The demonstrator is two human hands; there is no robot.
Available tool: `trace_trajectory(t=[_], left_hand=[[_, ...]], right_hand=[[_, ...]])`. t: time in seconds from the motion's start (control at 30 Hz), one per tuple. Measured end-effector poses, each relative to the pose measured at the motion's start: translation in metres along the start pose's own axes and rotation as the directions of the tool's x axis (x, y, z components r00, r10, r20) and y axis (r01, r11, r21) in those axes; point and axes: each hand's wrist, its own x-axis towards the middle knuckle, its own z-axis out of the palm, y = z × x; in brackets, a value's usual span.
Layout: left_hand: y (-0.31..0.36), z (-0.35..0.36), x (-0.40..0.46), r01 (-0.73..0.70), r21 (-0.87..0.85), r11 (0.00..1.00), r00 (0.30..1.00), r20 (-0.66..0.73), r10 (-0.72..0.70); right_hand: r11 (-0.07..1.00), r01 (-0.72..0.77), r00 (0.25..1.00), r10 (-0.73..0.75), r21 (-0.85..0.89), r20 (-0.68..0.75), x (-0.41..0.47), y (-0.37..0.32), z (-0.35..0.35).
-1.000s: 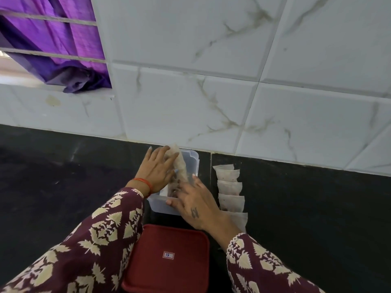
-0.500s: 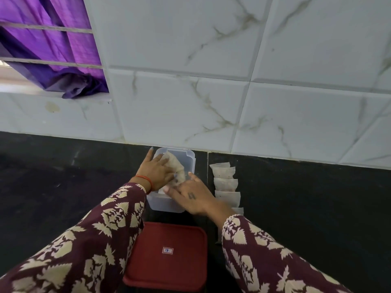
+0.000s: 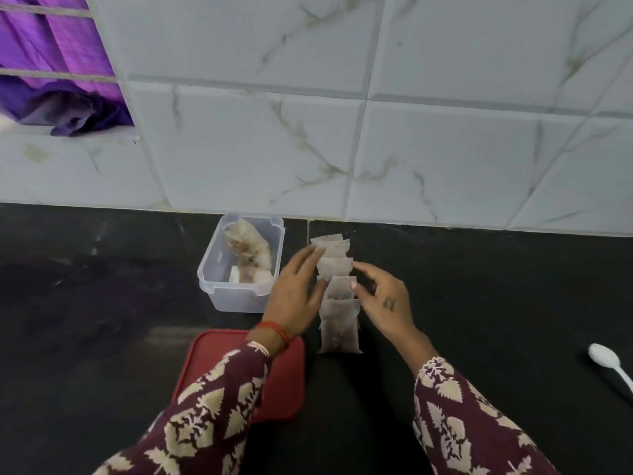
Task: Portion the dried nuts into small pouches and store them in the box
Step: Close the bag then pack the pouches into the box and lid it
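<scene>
Pouches (image 3: 339,296) lie in an overlapping row on the black counter (image 3: 479,286) beside the clear box (image 3: 219,289) at its back edge. Left hand (image 3: 296,296) and right hand (image 3: 385,303) flank the row, fingers relaxed, gripping nothing.

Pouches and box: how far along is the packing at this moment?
Done: some filled pouches already lie in the clear box. In hand: the left hand and right hand flank the row of pouches on the counter, fingers open, gripping nothing yet. Left: that row must go in, and the red lid is off.
</scene>
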Motion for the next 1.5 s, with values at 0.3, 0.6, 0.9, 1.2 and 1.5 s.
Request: trace_trajectory(t=[0.3,0.6,0.9,1.2,1.5], left_hand=[[-0.006,0.043,-0.031,0.407,0.095,0.908,0.903,0.104,-0.416],[-0.002,0.040,-0.009,0.527,-0.174,0.832,0.848,0.041,-0.529],[-0.011,0.048,-0.002,0.600,-0.174,0.781,0.800,0.125,-0.587],[-0.003,0.043,-0.010,0.570,-0.313,0.760,0.811,0.064,-0.582],[0.025,-0.008,0.002,0.336,-0.392,0.856,0.897,-0.145,-0.418]], right_hand=[[0.973,0.096,0.988,-0.067,-0.210,0.140,-0.028,0.025,0.022],[0.996,0.075,0.993,-0.071,-0.041,0.089,0.009,0.026,0.004],[0.999,-0.043,0.953,0.046,-0.015,0.299,0.026,0.041,0.014],[0.991,-0.085,0.981,0.064,0.105,0.184,0.017,0.032,0.002],[0.958,-0.020,0.991,-0.019,0.287,0.133,0.030,-0.028,-0.024]])
